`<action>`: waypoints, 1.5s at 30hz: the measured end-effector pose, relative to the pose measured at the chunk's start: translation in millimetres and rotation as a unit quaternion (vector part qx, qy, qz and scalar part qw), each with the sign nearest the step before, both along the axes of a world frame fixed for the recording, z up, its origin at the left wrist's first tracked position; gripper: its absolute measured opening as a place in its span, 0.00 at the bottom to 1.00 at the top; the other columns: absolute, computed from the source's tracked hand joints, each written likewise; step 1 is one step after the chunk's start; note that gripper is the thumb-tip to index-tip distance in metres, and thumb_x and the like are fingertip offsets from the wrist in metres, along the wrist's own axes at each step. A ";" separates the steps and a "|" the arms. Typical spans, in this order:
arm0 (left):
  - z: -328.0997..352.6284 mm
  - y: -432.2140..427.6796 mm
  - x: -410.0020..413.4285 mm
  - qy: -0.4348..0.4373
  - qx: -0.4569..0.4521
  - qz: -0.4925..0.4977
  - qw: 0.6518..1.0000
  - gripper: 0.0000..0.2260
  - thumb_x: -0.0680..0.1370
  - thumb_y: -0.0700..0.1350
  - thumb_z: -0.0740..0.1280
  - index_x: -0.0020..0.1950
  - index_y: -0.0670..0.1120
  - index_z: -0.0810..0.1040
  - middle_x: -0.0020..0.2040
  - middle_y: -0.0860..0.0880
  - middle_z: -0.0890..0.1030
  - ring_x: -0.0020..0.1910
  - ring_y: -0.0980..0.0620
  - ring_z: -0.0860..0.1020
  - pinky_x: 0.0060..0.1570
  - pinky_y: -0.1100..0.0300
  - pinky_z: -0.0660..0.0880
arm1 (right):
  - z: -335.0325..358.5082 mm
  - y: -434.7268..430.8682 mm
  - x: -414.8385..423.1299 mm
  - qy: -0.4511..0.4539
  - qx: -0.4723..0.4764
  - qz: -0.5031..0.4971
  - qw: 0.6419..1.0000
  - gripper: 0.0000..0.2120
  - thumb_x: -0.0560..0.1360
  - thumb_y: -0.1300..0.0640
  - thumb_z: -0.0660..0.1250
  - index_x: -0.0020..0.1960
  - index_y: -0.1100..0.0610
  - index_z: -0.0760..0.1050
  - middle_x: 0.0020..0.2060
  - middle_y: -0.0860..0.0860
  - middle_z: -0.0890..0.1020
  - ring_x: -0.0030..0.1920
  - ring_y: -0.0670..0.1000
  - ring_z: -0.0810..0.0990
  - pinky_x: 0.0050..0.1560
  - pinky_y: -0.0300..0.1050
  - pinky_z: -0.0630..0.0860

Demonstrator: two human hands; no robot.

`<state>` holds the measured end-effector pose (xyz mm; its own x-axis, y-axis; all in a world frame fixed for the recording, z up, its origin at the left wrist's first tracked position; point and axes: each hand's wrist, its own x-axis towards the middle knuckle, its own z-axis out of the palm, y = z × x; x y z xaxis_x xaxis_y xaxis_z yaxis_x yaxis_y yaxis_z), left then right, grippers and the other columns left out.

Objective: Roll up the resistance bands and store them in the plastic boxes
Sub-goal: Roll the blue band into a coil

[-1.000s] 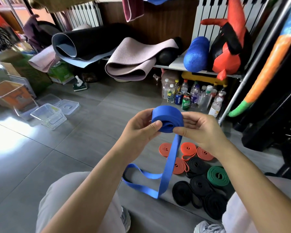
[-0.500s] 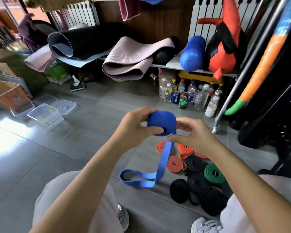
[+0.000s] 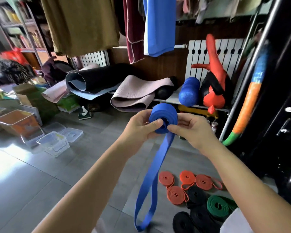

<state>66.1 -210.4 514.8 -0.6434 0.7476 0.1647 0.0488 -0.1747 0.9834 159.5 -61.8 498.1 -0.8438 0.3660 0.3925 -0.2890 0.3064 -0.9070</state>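
Note:
A wide blue resistance band (image 3: pixel 164 115) is partly wound into a thick roll held up at mid-frame. My left hand (image 3: pixel 141 126) grips the roll's left end, thumb on its spiral face. My right hand (image 3: pixel 191 130) pinches the roll's right side where the loose tail leaves it. The tail hangs down as a long loop, its end low in the frame. On the floor at lower right lie rolled bands: several orange (image 3: pixel 175 194), several black (image 3: pixel 196 195) and a green one (image 3: pixel 218 206). Clear plastic boxes (image 3: pixel 54 143) sit on the floor to the left.
An orange-tinted bin (image 3: pixel 17 123) stands beside loose clear lids (image 3: pixel 72 133). Yoga mats (image 3: pixel 133 95), a blue foam roller (image 3: pixel 189 92) and a red-black punching toy (image 3: pixel 214 86) crowd a low shelf. Clothes hang above. A black cabinet and pole stand at right.
My hands have lifted the blue roll higher and the view has tilted up. The roll has grown thicker, and the loose tail now hangs off the floor instead of lying on it.

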 end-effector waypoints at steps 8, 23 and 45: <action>41.9 -26.1 5.0 0.309 -0.201 -0.021 0.930 0.16 0.69 0.37 0.75 0.54 0.37 0.77 0.49 0.39 0.82 0.47 0.44 0.81 0.50 0.50 0.78 | 5.2 -22.5 20.9 -0.045 0.034 0.042 0.998 0.14 0.63 0.56 0.73 0.48 0.47 0.77 0.44 0.43 0.83 0.44 0.43 0.82 0.51 0.38 0.77; 13.3 -27.0 18.2 0.314 -0.227 -0.069 0.919 0.16 0.68 0.37 0.76 0.53 0.45 0.78 0.48 0.45 0.82 0.46 0.53 0.81 0.47 0.59 0.78 | -25.8 -26.6 45.2 -0.089 0.049 0.022 0.995 0.16 0.66 0.69 0.74 0.46 0.51 0.78 0.41 0.46 0.83 0.38 0.40 0.81 0.44 0.36 0.78; -36.2 -42.0 43.0 0.390 -0.269 -0.035 0.880 0.28 0.68 0.45 0.76 0.66 0.50 0.71 0.56 0.57 0.74 0.54 0.55 0.74 0.47 0.66 0.71 | -57.8 -38.0 63.6 -0.185 0.156 -0.021 0.970 0.10 0.65 0.60 0.77 0.42 0.51 0.79 0.41 0.50 0.84 0.43 0.51 0.83 0.47 0.50 0.79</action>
<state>109.1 -252.4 478.6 -0.4404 0.8858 0.1462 0.7529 0.2757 0.5976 223.2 -99.8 440.3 -0.9353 0.3143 0.1627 0.0572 0.5879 -0.8069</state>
